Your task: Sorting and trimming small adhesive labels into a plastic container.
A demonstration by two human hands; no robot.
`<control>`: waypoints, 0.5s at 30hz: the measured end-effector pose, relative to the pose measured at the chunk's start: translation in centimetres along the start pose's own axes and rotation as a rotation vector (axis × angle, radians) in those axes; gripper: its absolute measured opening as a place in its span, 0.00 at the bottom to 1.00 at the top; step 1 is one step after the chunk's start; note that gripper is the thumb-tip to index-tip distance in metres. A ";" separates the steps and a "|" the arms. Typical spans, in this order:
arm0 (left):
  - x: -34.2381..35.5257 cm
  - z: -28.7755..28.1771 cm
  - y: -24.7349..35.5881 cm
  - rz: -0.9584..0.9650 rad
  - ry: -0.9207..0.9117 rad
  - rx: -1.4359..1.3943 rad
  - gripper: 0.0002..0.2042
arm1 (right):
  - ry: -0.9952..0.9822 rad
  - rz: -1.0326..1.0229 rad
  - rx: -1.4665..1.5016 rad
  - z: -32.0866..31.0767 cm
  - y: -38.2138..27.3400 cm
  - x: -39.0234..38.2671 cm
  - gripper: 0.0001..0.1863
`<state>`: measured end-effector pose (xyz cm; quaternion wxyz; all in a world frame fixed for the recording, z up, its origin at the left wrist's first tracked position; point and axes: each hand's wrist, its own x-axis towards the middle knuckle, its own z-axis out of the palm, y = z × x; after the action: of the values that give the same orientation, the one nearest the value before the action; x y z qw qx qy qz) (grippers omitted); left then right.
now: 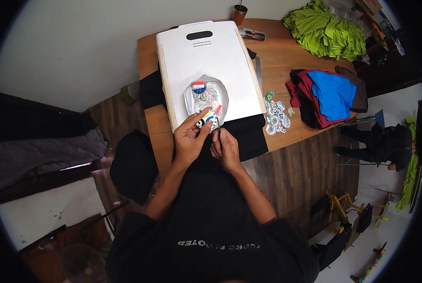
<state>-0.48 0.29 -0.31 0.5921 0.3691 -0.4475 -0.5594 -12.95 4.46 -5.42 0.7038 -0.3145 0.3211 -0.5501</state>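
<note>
Landmark: white board (pixel 211 61) laid on wooden table (pixel 277 52). Small sticker (pixel 205 119) pinched by left hand (pixel 188 139) at board's near edge. Thin dark tool (pixel 218 125) gripped by right hand (pixel 226 150) just beside. Sticker pile (pixel 277 115) seen right of board.

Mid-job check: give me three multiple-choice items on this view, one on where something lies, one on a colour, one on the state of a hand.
1. Where does the loose pile of cut stickers lie?
A. right of the white board
B. on the floor
C. on the green cloth

2. What colour is the heap of cloth at the table's far right?
A. black
B. green
C. white

3. What is the left hand doing?
A. resting flat
B. pinching a small sticker
C. hanging off the table

Answers: 1 A, it sits on bare wood beside the white board. 2 B, bright green folds. 3 B, thumb and fingers close on the small sticker.
</note>
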 end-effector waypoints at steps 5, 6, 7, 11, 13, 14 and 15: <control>0.0 -0.1 0.1 0.007 -0.006 0.009 0.18 | 0.001 0.021 0.016 0.1 -0.2 -0.1 0.19; 0.0 -0.1 0.1 0.001 -0.005 0.010 0.18 | -0.003 0.026 0.018 0.1 -0.2 -0.1 0.19; 0.0 -0.1 0.1 0.001 -0.004 0.010 0.18 | -0.003 0.026 0.018 0.1 -0.2 -0.1 0.19; 0.0 -0.2 0.1 -0.005 -0.007 0.018 0.17 | 0.002 0.045 0.017 0.3 -0.3 -0.2 0.20; -0.1 -0.2 0.1 -0.007 -0.006 0.011 0.17 | 0.003 0.046 0.016 0.3 -0.3 -0.2 0.20; -0.1 -0.1 0.2 0.001 -0.009 0.016 0.17 | 0.001 0.042 0.015 0.3 -0.3 -0.2 0.20; -0.1 -0.1 0.2 0.010 -0.012 0.021 0.17 | 0.000 0.037 0.013 0.3 -0.3 -0.2 0.20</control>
<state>-0.33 0.41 -0.20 0.5881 0.3698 -0.4589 -0.5540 -12.92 4.62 -5.02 0.7161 -0.3038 0.3233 -0.5389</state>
